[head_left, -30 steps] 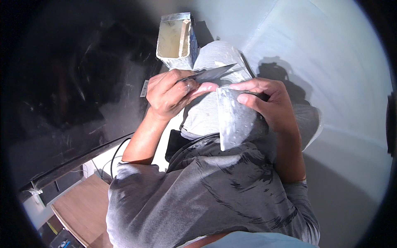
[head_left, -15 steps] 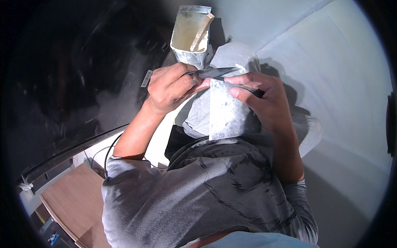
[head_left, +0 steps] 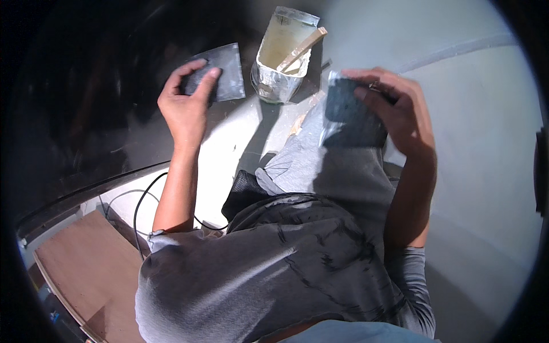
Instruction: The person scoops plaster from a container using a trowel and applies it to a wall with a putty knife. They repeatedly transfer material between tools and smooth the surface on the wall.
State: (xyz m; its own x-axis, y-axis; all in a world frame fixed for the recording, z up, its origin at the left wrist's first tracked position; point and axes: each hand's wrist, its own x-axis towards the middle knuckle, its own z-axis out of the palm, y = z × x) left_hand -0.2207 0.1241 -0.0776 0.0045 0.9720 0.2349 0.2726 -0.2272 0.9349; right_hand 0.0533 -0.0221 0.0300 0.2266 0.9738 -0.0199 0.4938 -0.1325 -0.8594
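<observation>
The flat square sheet (head_left: 220,71) under the left hand (head_left: 186,106) is dull grey with a faint sheen, lying on a near-black surface (head_left: 86,103). Just right of that sheet, the foil-wrapped container (head_left: 280,74) is crinkled silver outside and pale yellowish-cream inside, with a light tan wooden stick (head_left: 303,48) leaning in it. Further right of the container, the right hand (head_left: 400,114) holds a dark charcoal rectangular pad (head_left: 351,111) edged by a clear, glinting plastic wrap. Below the container, the grey T-shirt (head_left: 274,274) bears black brush-like streaks. The floor (head_left: 486,171) to the right is pale grey-white; a brown wooden board (head_left: 74,268) lies at lower left, near a black cable (head_left: 140,197).
</observation>
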